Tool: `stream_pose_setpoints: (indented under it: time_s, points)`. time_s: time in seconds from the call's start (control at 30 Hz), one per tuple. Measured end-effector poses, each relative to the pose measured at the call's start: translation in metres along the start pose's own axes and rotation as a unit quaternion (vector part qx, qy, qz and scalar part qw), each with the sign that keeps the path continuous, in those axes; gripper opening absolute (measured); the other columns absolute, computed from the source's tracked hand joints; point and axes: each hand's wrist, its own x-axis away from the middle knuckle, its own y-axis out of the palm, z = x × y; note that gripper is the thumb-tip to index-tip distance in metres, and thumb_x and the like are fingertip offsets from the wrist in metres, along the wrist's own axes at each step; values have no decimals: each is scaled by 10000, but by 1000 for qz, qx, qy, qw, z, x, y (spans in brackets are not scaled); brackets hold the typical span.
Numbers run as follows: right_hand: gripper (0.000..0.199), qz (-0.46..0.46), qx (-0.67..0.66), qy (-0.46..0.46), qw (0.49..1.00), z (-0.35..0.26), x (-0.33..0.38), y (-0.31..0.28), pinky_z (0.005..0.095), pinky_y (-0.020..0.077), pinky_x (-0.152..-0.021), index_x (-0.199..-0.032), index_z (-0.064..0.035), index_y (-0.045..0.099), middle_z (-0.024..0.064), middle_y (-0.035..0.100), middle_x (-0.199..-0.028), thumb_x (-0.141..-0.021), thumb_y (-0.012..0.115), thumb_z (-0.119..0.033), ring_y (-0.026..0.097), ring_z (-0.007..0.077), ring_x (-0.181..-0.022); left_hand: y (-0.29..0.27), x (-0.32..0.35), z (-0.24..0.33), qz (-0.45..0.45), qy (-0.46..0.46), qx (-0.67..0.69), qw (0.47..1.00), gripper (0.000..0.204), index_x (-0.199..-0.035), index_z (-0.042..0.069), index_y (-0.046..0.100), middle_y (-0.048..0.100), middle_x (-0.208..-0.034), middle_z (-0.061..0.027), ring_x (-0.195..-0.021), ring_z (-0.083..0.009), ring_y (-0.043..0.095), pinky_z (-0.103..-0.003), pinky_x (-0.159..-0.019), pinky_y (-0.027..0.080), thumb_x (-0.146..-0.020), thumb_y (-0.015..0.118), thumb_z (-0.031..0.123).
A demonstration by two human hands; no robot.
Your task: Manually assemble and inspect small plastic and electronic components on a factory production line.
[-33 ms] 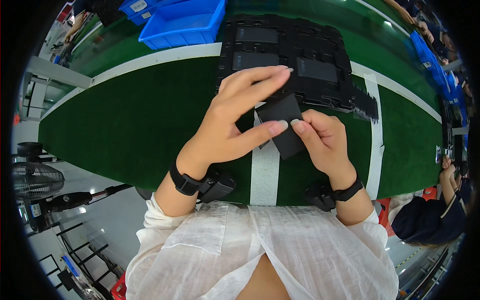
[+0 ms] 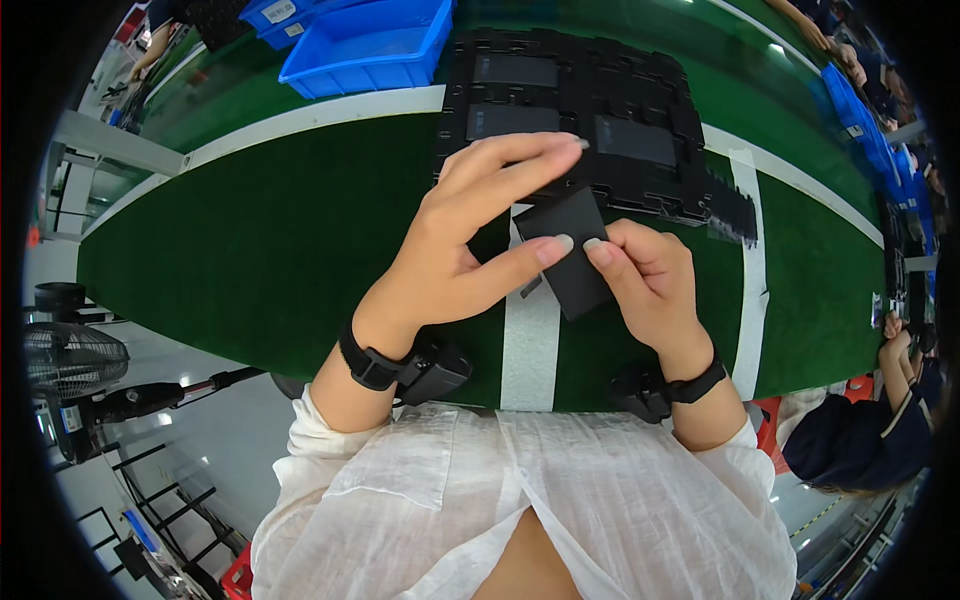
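Observation:
A flat black rectangular piece, like a thin battery pack or panel, is held tilted above the green table. My right hand pinches its right edge, thumb on top and the other fingers curled beneath. Over its left side reaches my left hand, fingers stretched out and apart, with the thumb tip resting on the piece's face. A small dark flap shows at the piece's lower left. Just beyond my hands lies a black moulded tray, with several similar flat black pieces in its recesses.
The green table has pale tape strips across it. A blue bin stands at the far left of the tray. Dark strips lie at the tray's right corner. A fan is at left; a co-worker sits at right.

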Motion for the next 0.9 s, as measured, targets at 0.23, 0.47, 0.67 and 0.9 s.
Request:
stream_pose_setpoints:
  time_s: [0.23, 0.47, 0.67, 0.9]
  points:
    - [162, 4, 16, 1, 1000, 0, 3, 2, 228, 341, -438, -744, -6, 591, 42, 502, -539, -862, 592, -117, 449, 70, -471, -4, -2, -1, -21, 69, -142, 987, 386, -1063, 4, 619, 607, -1050, -152, -1018, -279, 552, -361, -907, 356, -692, 678, 92]
    - [187, 48, 2, 2, 999, -1, 1, 4, 208, 326, -447, -746, -2, 591, 3, 490, -541, -881, 576, -131, 413, 33, -499, -8, 4, -4, 52, 59, -228, 971, 454, -1005, 13, 629, 636, -868, -96, -835, -236, 582, -325, -798, 365, -606, 777, 171]
    - [201, 20, -20, 40, 999, 0, 3, 4, 203, 316, -450, -736, -6, 589, -6, 484, -543, -885, 573, -140, 402, 24, -510, -8, -2, -6, -31, 15, -75, 997, 509, -1167, 9, 572, 553, -1178, -147, -1066, -277, 497, -373, -951, 333, -720, 662, 235]
    - [237, 17, -13, 41, 999, 0, 2, 4, 217, 305, -443, -707, -7, 570, -10, 462, -533, -889, 567, -159, 382, 33, -502, -11, -3, 1, -94, 46, -229, 968, 633, -1174, 95, 592, 522, -1234, -128, -1118, -296, 463, -425, -1004, 219, -823, 397, 585]
